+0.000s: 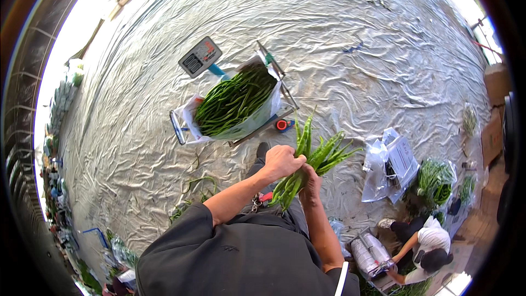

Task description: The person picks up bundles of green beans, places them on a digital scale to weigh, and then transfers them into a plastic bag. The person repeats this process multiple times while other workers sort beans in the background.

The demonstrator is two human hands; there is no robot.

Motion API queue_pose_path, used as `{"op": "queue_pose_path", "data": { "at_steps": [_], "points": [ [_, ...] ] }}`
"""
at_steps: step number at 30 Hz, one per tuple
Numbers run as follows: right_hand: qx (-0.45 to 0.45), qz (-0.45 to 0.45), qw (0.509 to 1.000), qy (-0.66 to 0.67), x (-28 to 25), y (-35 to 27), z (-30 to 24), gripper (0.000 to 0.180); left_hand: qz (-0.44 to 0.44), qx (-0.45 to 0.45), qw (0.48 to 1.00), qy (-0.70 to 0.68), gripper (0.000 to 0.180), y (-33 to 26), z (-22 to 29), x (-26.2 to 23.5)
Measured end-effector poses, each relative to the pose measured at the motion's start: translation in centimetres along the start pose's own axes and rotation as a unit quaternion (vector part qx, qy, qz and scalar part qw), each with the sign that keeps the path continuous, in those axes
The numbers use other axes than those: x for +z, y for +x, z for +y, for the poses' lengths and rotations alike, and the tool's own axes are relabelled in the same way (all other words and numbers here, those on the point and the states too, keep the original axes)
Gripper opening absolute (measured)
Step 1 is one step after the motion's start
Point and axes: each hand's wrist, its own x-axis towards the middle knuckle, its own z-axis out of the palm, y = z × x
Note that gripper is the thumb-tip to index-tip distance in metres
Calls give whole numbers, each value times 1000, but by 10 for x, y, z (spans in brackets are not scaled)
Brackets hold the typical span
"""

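A bunch of long, pointed green pods, which look like chili peppers (327,154), is held in front of my body. My right hand (312,184) wraps round its lower middle. My left hand (284,161) is closed against the bunch's left side, its fingertips partly hidden. Farther off, a lined crate (181,126) is heaped with darker long green chili peppers (233,101). Behind this crate stands the display of a scale (200,57) on a blue post.
An orange-and-blue round tool (282,125) lies by the crate. To the right are clear plastic bags (378,170) and a bag of green vegetables (436,182). At lower right another person (433,246) handles silvery rolls (370,252). Wrinkled pale sheeting (339,49) covers the ground.
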Motion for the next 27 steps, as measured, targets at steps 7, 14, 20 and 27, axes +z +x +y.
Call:
{"op": "queue_pose_path", "data": {
  "at_steps": [7, 14, 20, 27],
  "points": [
    [-9, 8, 1000, 1, -8, 11, -9, 29, 24, 95, 994, -49, 38, 1, -3, 21],
    [46, -82, 993, -75, 2, 11, -3, 32, -51, 28, 992, -108, 41, -7, -18, 4],
    [140, -134, 968, -157, -7, 50, 23, 35, 21, -15, 984, -177, 38, 12, -53, 65],
    [200, -217, 926, -236, 59, 81, 10, 29, 80, -86, 953, -280, 38, 52, -87, 64]
  ]
}}
